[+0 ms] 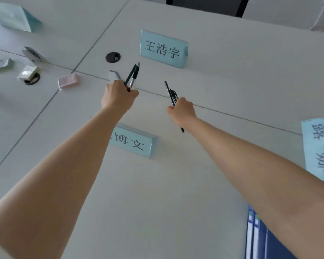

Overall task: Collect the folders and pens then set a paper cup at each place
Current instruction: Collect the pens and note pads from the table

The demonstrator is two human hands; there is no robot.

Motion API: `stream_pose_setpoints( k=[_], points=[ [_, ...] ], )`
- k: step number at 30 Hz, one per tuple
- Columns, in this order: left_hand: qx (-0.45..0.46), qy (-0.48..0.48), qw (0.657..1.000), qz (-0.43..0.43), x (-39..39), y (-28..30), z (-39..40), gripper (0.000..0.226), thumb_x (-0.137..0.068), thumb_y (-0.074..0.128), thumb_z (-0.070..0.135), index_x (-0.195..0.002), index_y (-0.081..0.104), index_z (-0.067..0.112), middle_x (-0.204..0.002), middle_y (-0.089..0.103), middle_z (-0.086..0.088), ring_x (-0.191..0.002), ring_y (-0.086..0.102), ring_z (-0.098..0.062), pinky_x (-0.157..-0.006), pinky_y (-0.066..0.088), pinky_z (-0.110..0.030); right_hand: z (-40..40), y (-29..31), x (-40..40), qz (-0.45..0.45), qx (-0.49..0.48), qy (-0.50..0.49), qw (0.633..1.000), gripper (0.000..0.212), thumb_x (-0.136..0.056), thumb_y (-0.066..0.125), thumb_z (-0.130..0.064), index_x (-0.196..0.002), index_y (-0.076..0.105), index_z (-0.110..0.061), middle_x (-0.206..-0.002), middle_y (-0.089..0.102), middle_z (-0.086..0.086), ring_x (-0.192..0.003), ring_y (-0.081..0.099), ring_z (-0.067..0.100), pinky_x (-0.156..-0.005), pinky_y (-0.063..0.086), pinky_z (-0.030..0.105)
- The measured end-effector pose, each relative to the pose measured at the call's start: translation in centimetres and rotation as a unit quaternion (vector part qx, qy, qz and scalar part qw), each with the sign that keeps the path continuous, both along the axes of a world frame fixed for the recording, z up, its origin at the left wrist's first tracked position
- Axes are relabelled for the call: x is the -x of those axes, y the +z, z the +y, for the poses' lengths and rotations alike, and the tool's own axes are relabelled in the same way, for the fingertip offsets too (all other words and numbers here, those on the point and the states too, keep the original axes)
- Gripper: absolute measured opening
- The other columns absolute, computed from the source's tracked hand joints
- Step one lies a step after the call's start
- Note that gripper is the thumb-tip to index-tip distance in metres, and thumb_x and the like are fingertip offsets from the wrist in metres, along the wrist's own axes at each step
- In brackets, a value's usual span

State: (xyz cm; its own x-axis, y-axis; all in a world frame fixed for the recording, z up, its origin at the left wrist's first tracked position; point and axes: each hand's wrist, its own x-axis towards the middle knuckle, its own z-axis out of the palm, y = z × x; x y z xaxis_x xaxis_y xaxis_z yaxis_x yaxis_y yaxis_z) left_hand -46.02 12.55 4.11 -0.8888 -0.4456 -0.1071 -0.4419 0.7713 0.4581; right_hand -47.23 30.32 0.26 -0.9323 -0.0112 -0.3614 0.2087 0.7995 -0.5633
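Note:
My left hand (118, 97) is stretched over the middle of the white table (157, 193) and grips two pens (132, 76), one dark and one silver-tipped, that point up and away. My right hand (181, 110) grips dark pens (170, 93) whose tips stick out past both sides of the fist. Blue folders (258, 234) lie at the table's near right edge, partly under my right forearm. No paper cup is in view.
Light blue name cards stand on the table: one far centre (163, 48), one near my left forearm (137, 143), one at the right edge (320, 150), one far left (15, 15). Small wrapped packets (68, 81) lie at left beside cable grommets (113, 57). A white flat object (114, 74) lies beyond my left hand.

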Motion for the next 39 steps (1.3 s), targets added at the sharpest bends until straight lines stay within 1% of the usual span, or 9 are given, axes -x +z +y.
stream_pose_setpoints(
  k=[2, 6, 11, 14, 18, 21, 26, 32, 39],
  points=[
    [-0.012, 0.001, 1.000, -0.013, -2.3, 1.2, 1.5, 0.020, -0.086, 0.052, 0.027, -0.087, 0.052, 0.007, -0.071, 0.047, -0.003, -0.067, 0.049, -0.026, -0.056, 0.039, -0.030, 0.7, 2.2, -1.7, 0.004, 0.029, -0.013, 0.999, 0.033, -0.094, 0.045, -0.022, -0.118, 0.047, 0.001, -0.120, 0.059, 0.020, -0.105, 0.058, 0.037, -0.069, 0.037, 0.030],
    [-0.029, 0.034, 0.999, -0.030, -7.9, 3.0, 4.3, 0.027, -0.092, 0.038, 0.029, -0.097, 0.049, 0.005, -0.091, 0.054, -0.014, -0.082, 0.051, -0.032, -0.068, 0.041, -0.036, 3.2, 6.1, -5.7, 0.033, 0.071, -0.040, 0.996, 0.032, -0.095, 0.040, -0.020, -0.117, 0.048, 0.002, -0.119, 0.059, 0.021, -0.105, 0.057, 0.038, -0.074, 0.040, 0.033],
    [-0.169, 0.150, 0.974, 0.028, -18.4, 4.1, 9.0, 0.044, -0.095, 0.033, 0.033, -0.104, 0.059, -0.002, -0.107, 0.063, -0.022, -0.100, 0.059, -0.040, -0.076, 0.045, -0.039, 7.6, 8.9, -15.3, 0.034, 0.140, -0.021, 0.989, 0.027, -0.095, 0.043, -0.024, -0.110, 0.051, -0.003, -0.097, 0.057, 0.013, -0.078, 0.052, 0.029, -0.065, 0.042, 0.033],
    [-0.225, 0.182, 0.956, 0.043, -27.1, 3.2, 13.2, 0.049, -0.096, 0.037, 0.039, -0.094, 0.062, -0.003, -0.086, 0.062, -0.017, -0.082, 0.058, -0.035, -0.068, 0.044, -0.037, 10.4, 8.4, -23.4, 0.007, 0.174, 0.010, 0.985, 0.019, -0.095, 0.042, -0.023, -0.094, 0.051, -0.007, -0.086, 0.056, 0.012, -0.073, 0.053, 0.030, -0.064, 0.046, 0.038],
    [-0.270, 0.221, 0.937, 0.034, -37.5, 2.3, 17.3, 0.043, -0.096, 0.039, 0.038, -0.089, 0.060, 0.001, -0.079, 0.060, -0.013, -0.070, 0.051, -0.028, -0.063, 0.040, -0.035, 12.5, 7.2, -32.4, -0.073, 0.201, 0.032, 0.976, 0.019, -0.092, 0.039, -0.022, -0.076, 0.041, -0.013, -0.074, 0.049, 0.008, -0.060, 0.044, 0.026, -0.055, 0.040, 0.035],
    [-0.313, 0.248, 0.916, 0.041, -44.5, 2.8, 18.7, 0.030, -0.099, 0.040, 0.034, -0.085, 0.056, 0.012, -0.069, 0.052, -0.004, -0.058, 0.045, -0.021, -0.053, 0.034, -0.029, 13.5, 7.0, -38.1, -0.149, 0.223, 0.040, 0.963, 0.013, -0.094, 0.035, -0.017, -0.083, 0.041, -0.011, -0.073, 0.043, 0.006, -0.050, 0.036, 0.019, -0.042, 0.032, 0.026],
    [-0.356, 0.299, 0.883, 0.065, -53.8, 3.8, 18.1, 0.026, -0.099, 0.042, 0.028, -0.095, 0.060, 0.010, -0.065, 0.046, -0.001, -0.050, 0.036, -0.011, -0.045, 0.029, -0.024, 13.6, 7.1, -44.3, -0.200, 0.221, 0.080, 0.951, 0.014, -0.096, 0.034, -0.018, -0.093, 0.043, -0.008, -0.079, 0.044, 0.007, -0.051, 0.034, 0.016, -0.039, 0.030, 0.023],
    [-0.376, 0.367, 0.846, 0.096, -61.0, 4.4, 14.1, 0.025, -0.099, 0.041, 0.028, -0.097, 0.060, 0.013, -0.064, 0.042, 0.000, -0.051, 0.034, -0.010, -0.045, 0.027, -0.024, 9.0, 8.1, -48.6, -0.165, 0.193, 0.155, 0.955, 0.022, -0.095, 0.039, -0.033, -0.083, 0.046, -0.016, -0.072, 0.047, 0.001, -0.053, 0.039, 0.015, -0.050, 0.033, 0.029],
    [-0.429, 0.404, 0.795, 0.145, -68.1, 4.5, 5.6, 0.028, -0.103, 0.039, 0.032, -0.096, 0.058, 0.012, -0.062, 0.040, -0.001, -0.054, 0.034, -0.012, -0.050, 0.029, -0.027, -3.3, 8.0, -55.1, -0.145, 0.168, 0.235, 0.946, 0.042, -0.099, 0.034, -0.044, -0.101, 0.058, -0.010, -0.070, 0.047, -0.003, -0.059, 0.040, 0.013, -0.064, 0.038, 0.034]
  ],
)
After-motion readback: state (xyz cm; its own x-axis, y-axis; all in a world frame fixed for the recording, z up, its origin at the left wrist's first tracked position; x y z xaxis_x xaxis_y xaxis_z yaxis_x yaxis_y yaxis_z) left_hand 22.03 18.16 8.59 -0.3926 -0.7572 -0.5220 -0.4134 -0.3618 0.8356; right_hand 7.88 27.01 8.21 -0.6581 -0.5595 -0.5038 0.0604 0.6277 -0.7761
